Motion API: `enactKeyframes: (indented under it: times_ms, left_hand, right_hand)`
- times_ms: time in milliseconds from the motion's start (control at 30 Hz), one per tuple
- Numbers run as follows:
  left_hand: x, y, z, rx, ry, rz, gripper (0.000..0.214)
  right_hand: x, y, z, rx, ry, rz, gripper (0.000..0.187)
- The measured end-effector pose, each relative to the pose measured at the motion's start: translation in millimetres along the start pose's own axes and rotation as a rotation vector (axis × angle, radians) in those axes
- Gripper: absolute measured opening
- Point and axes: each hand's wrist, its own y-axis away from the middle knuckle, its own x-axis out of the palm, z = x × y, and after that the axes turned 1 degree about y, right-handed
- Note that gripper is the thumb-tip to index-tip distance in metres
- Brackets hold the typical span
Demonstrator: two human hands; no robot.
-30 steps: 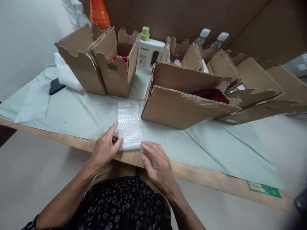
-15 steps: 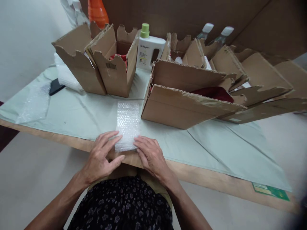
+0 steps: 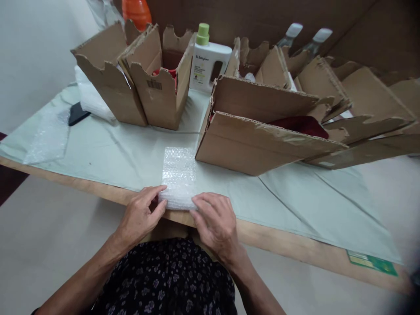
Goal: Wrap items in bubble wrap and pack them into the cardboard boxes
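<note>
A strip of clear bubble wrap (image 3: 179,168) lies on the table in front of me, and its near end looks thicker, as if folded over. My left hand (image 3: 141,212) grips the left corner of that near end between thumb and fingers. At the right corner, my right hand (image 3: 216,221) holds the wrap in the same way, thumb below and fingers on top. Whether anything lies inside the fold, I cannot tell.
Cut cardboard boxes (image 3: 265,146) stand along the back and right; another box (image 3: 157,98) is behind left. A white detergent bottle (image 3: 210,65) stands between them. At left lie a dark phone-like object (image 3: 78,113) and more bubble wrap (image 3: 49,138). The wooden table edge (image 3: 98,191) runs before me.
The near end of the bubble wrap looks thicker and more folded. My thumbs have closed onto its corners, where the fingers lay flatter before. The camera view has shifted slightly.
</note>
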Motion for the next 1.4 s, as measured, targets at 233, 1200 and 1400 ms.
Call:
enactKeyframes:
  times_ms: [233,1200,1400]
  left_hand:
    - [-3.6,3.3,-5.2,0.118,-0.086,-0.091,0.029]
    - [4.1,-28.3,6.4,0.154,-0.109,-0.078,0.026]
    - [7.5,-32.5,5.6,0.006,-0.096,-0.204,0.034]
  right_hand:
    - [14.1,-8.3,-4.4,-0.073,0.061,0.249,0.029]
    - [7.9,-15.2,-6.9,0.097,0.096,0.127,0.038]
    - [19.7,-30.0,-12.7,0.008,0.202,0.291,0.035]
